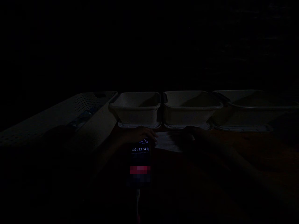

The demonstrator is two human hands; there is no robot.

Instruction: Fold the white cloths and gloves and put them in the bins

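Observation:
The scene is very dark. My left hand (140, 134) rests on the top end of a phone (140, 161) lying on the table, whose lit screen reads 00:13:41. Its fingers lie fairly flat over the phone's edge. My right hand (189, 134) is a dim shape on or beside a pale sheet (169, 141) just right of the phone. Its fingers are too dark to read.
Three pale plastic tubs stand in a row behind the hands: left tub (136, 107), middle tub (191, 107), right tub (254, 107). A perforated pale tray or lid (77, 109) lies at the left with a faint bottle-like object (81, 119) on it.

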